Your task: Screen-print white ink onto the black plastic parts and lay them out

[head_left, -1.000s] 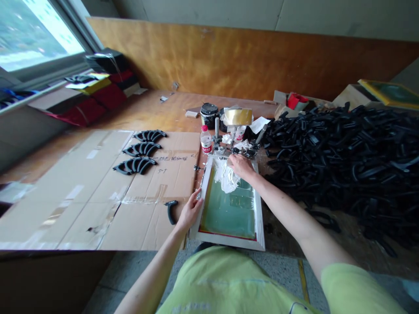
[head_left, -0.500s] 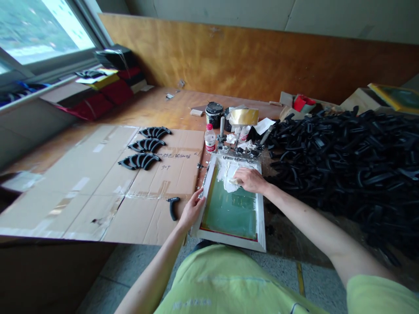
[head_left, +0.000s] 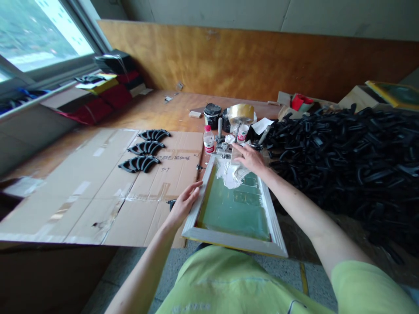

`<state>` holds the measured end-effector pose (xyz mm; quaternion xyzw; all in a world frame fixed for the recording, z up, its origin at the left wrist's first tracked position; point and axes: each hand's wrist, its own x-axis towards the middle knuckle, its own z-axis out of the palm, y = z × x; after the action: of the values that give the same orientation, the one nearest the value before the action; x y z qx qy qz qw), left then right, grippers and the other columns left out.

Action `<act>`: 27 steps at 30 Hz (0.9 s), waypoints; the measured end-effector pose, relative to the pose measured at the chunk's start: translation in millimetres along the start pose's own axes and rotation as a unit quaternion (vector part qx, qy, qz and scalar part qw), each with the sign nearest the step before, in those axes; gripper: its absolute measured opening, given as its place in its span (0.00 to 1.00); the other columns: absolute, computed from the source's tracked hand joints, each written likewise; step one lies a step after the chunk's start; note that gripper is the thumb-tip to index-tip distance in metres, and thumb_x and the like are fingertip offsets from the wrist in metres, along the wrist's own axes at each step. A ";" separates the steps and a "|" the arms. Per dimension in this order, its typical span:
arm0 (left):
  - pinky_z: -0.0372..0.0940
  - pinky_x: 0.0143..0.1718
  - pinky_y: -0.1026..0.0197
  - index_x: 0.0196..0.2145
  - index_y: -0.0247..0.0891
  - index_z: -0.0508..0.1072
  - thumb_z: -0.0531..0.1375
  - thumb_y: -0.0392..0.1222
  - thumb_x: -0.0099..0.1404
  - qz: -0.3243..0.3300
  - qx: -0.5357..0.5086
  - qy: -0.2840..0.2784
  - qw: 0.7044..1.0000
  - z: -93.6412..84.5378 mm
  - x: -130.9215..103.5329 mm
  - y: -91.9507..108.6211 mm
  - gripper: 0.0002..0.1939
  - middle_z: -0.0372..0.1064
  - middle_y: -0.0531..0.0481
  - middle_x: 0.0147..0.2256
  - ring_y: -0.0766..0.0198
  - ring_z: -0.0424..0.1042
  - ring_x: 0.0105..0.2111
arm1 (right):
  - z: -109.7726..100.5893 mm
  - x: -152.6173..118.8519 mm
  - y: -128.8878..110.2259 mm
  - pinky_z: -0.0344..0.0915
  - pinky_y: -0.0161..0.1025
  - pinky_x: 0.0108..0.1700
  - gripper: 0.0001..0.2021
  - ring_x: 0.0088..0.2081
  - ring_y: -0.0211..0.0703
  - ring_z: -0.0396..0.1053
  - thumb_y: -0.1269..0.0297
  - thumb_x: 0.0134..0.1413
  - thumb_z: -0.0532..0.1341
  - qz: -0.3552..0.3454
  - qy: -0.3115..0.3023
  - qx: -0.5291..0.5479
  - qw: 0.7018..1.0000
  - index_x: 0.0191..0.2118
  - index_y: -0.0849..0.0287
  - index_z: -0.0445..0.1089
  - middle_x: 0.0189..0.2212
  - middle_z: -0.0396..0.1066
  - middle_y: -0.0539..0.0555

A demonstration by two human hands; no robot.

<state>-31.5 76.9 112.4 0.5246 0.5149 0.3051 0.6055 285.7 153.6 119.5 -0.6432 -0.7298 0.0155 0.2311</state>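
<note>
Firstly, at left, flat tan cardboard (head_left: pixel 85 187) on a brown wooden counter (head_left: pixel 157 107), creased and patched with glossy tape. Laid out on it, three fanned rows of curved black parts (head_left: pixel 144 148); just beside, handwritten characters (head_left: pixel 175 158), mostly illegible. Nearer, one dark piece (head_left: pixel 171 203), largely hidden behind the left hand (head_left: pixel 183 205). Fingers of that hand extended at the left rim of the pale, ridged rectangular frame (head_left: pixel 234 246); firmness of grasp impossible to tell. Further right, clear bottle (head_left: pixel 209 141) with red cap and red-and-white label, brand too small to read; behind it, lidded black tub (head_left: pixel 212 114), visibly smeared. Inside the frame, smooth green sheet (head_left: pixel 225 211) with thick, ragged white paste (head_left: pixel 229 173) towards the far end. Beyond, amber tape roll (head_left: pixel 241 112). Fingers of the right hand (head_left: pixel 252 160) spread over a flat pale piece (head_left: pixel 236 155), partly covered; grasped or merely touched, impossible to tell. At far right, dense heap of glossy black parts (head_left: pixel 343 152), individual outlines hard to separate, and yellow-edged panel (head_left: pixel 396 93), cut off by the view's edge.
</note>
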 end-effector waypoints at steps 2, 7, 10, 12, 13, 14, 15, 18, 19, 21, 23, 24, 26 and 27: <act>0.60 0.24 0.67 0.45 0.37 0.74 0.56 0.63 0.59 0.020 -0.040 0.000 0.999 -0.5 3.6 24.8 0.28 0.71 0.51 0.31 0.67 0.67 0.25 | -10.8 -3.0 28.3 0.63 0.37 0.39 0.23 0.38 0.44 0.69 0.61 0.55 0.62 0.051 0.060 0.023 0.997 0.58 0.52 0.66 0.41 0.70 0.54; 0.68 0.33 0.63 0.45 0.38 0.71 0.60 0.58 0.58 0.171 -0.153 0.020 0.973 14.8 36.1 75.0 0.24 0.72 0.48 0.37 0.62 0.72 0.34 | -2.0 -66.0 80.3 0.64 0.40 0.37 0.10 0.32 0.45 0.69 0.64 0.56 0.56 0.237 0.080 0.074 0.965 0.38 0.62 0.73 0.30 0.73 0.55; 0.68 0.32 0.63 0.49 0.38 0.68 0.56 0.56 0.61 0.148 -0.208 0.038 0.966 28.7 50.7 78.7 0.24 0.72 0.50 0.34 0.64 0.72 0.32 | 29.0 -101.1 64.9 0.64 0.41 0.41 0.08 0.36 0.45 0.69 0.64 0.53 0.61 0.151 -0.039 0.093 0.983 0.39 0.59 0.72 0.33 0.73 0.54; 0.68 0.30 0.64 0.50 0.39 0.66 0.55 0.58 0.62 0.117 -0.231 0.052 0.964 40.5 49.7 61.5 0.24 0.72 0.50 0.34 0.66 0.72 0.30 | 46.4 -112.8 41.2 0.63 0.42 0.47 0.11 0.41 0.45 0.68 0.66 0.51 0.64 0.068 -0.096 0.083 0.990 0.42 0.56 0.71 0.38 0.72 0.54; 0.68 0.29 0.65 0.50 0.39 0.65 0.56 0.59 0.62 0.082 -0.230 0.041 0.969 47.5 45.7 47.8 0.25 0.73 0.49 0.35 0.66 0.73 0.30 | 51.7 -116.1 27.4 0.62 0.43 0.49 0.11 0.44 0.45 0.67 0.68 0.51 0.64 0.041 -0.106 0.072 0.991 0.42 0.55 0.71 0.39 0.71 0.53; 0.68 0.28 0.64 0.50 0.38 0.65 0.56 0.60 0.61 0.032 -0.220 0.014 0.975 55.2 39.7 31.8 0.27 0.74 0.46 0.37 0.65 0.73 0.30 | 54.6 -118.9 12.7 0.61 0.43 0.50 0.11 0.45 0.45 0.66 0.69 0.52 0.64 0.030 -0.103 0.059 0.993 0.42 0.55 0.71 0.39 0.70 0.54; 0.68 0.27 0.63 0.50 0.37 0.65 0.57 0.61 0.61 -0.029 -0.205 -0.023 0.978 63.3 32.1 15.0 0.28 0.74 0.43 0.38 0.63 0.74 0.30 | 55.3 -121.9 -2.8 0.61 0.43 0.50 0.09 0.45 0.45 0.66 0.69 0.53 0.63 0.032 -0.088 0.047 0.994 0.42 0.55 0.72 0.39 0.69 0.54; 0.70 0.29 0.59 0.49 0.36 0.66 0.57 0.62 0.60 -0.171 -0.189 -0.101 0.962 81.7 7.2 -31.0 0.30 0.74 0.38 0.43 0.56 0.76 0.36 | 52.2 -136.7 -52.0 0.62 0.40 0.46 0.06 0.41 0.44 0.65 0.67 0.58 0.60 0.010 -0.049 0.038 0.998 0.41 0.56 0.72 0.37 0.68 0.55; 0.70 0.29 0.59 0.47 0.36 0.67 0.57 0.62 0.60 -0.191 -0.194 -0.099 0.957 82.4 0.7 -43.2 0.28 0.75 0.39 0.42 0.56 0.76 0.36 | 51.5 -143.6 -66.2 0.62 0.39 0.45 0.07 0.41 0.43 0.65 0.66 0.60 0.58 -0.033 -0.056 0.046 0.997 0.42 0.56 0.72 0.37 0.69 0.54; 0.69 0.27 0.61 0.41 0.35 0.69 0.58 0.61 0.60 -0.196 -0.192 -0.064 0.960 70.3 -6.5 -63.9 0.24 0.76 0.41 0.35 0.57 0.76 0.33 | 50.9 -159.1 -81.4 0.61 0.38 0.46 0.10 0.42 0.42 0.66 0.67 0.62 0.55 -0.124 -0.084 0.078 0.986 0.45 0.54 0.72 0.40 0.70 0.53; 0.67 0.25 0.64 0.36 0.35 0.69 0.57 0.59 0.60 -0.180 -0.147 0.000 0.973 38.4 -6.3 -83.9 0.22 0.75 0.44 0.30 0.60 0.75 0.28 | 48.6 -175.6 -70.1 0.61 0.37 0.47 0.13 0.44 0.40 0.66 0.71 0.62 0.54 -0.132 -0.095 0.099 0.982 0.47 0.52 0.72 0.42 0.72 0.51; 0.67 0.24 0.64 0.35 0.35 0.68 0.56 0.59 0.61 -0.167 -0.112 0.052 0.978 16.5 -4.7 -94.7 0.22 0.75 0.45 0.29 0.62 0.74 0.26 | 45.8 -184.3 -53.8 0.61 0.37 0.47 0.14 0.44 0.40 0.66 0.74 0.61 0.53 -0.091 -0.090 0.091 0.988 0.46 0.53 0.72 0.42 0.72 0.51; 0.66 0.23 0.62 0.32 0.36 0.68 0.52 0.56 0.62 -0.180 -0.019 0.153 0.971 -32.2 -1.2 -117.7 0.19 0.74 0.47 0.24 0.63 0.72 0.21 | 36.9 -202.2 -6.5 0.61 0.37 0.46 0.17 0.44 0.41 0.66 0.79 0.57 0.51 0.043 -0.072 0.036 0.996 0.42 0.55 0.74 0.40 0.73 0.52; 0.65 0.22 0.61 0.32 0.36 0.67 0.51 0.54 0.62 -0.208 0.041 0.201 0.956 -55.5 -0.4 -129.1 0.18 0.72 0.48 0.21 0.61 0.72 0.20 | 31.4 -211.4 20.3 0.61 0.38 0.46 0.18 0.44 0.42 0.66 0.79 0.56 0.51 0.107 -0.075 -0.006 0.991 0.41 0.55 0.74 0.40 0.72 0.53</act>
<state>-106.0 60.4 -5.5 0.3582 0.7356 0.2504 0.5176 307.3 -34.3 17.9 -0.7162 -0.6718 0.0844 0.1691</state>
